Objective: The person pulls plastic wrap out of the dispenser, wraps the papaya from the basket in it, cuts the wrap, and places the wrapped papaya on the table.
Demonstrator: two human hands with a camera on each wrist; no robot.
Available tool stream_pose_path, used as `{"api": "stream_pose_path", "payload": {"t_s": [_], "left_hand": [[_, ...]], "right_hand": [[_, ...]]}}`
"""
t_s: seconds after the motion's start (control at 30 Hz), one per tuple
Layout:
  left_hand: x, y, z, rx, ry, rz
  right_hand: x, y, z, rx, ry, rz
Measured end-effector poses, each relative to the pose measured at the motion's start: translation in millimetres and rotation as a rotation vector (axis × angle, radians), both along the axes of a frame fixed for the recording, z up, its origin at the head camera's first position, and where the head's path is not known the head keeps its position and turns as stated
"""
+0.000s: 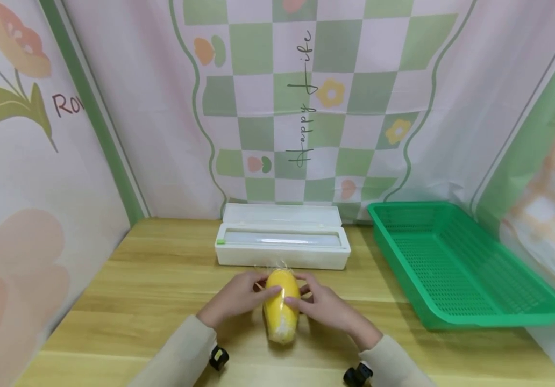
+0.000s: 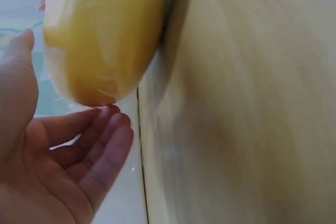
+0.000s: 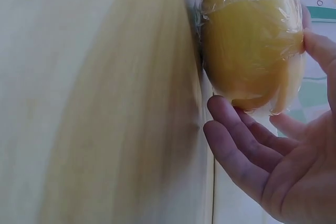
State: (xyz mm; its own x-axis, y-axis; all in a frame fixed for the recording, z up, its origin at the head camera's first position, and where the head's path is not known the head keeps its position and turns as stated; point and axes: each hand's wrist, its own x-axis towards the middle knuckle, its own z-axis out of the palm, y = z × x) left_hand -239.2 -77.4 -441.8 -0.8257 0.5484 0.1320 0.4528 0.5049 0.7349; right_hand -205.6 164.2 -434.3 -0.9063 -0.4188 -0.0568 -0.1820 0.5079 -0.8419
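Observation:
An oblong yellow fruit (image 1: 282, 314) wrapped in clear cling film lies on the wooden table, its long side pointing toward me. My left hand (image 1: 241, 293) holds it from the left and my right hand (image 1: 326, 306) from the right. Both thumbs rest on its upper side, while the other fingers reach round toward its far end, where loose film sticks up. In the left wrist view, bent fingertips touch the rounded end of the fruit (image 2: 105, 40). The right wrist view shows the film (image 3: 252, 3) wrinkled over the fruit, with fingertips at the same end.
Just beyond the fruit stands a white cling film box (image 1: 282, 257), its lid (image 1: 282, 215) raised and a roll inside. A small green piece sits at its left edge. To the right is a green perforated basket (image 1: 398, 269). Printed curtains hang behind the table (image 1: 161, 269) and at both sides.

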Motion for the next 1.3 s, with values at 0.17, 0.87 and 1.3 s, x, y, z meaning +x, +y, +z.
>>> {"api": "stream_pose_path", "payload": {"t_s": [0.17, 0.87, 1.3], "left_hand": [[-0.3, 1.8, 1.6, -0.059, -0.104, 0.045], [-27.4, 13.1, -6.7, 0.190, -0.608, -0.048], [-23.6, 19.0, -9.5, 0.316, -0.644, 0.003]], "right_hand": [[3.1, -1, 1.0, -0.007, 0.005, 0.018], [4.1, 0, -0.1, -0.006, 0.031, 0.046], [2.3, 4, -1.0, -0.002, 0.013, 0.062]]}}
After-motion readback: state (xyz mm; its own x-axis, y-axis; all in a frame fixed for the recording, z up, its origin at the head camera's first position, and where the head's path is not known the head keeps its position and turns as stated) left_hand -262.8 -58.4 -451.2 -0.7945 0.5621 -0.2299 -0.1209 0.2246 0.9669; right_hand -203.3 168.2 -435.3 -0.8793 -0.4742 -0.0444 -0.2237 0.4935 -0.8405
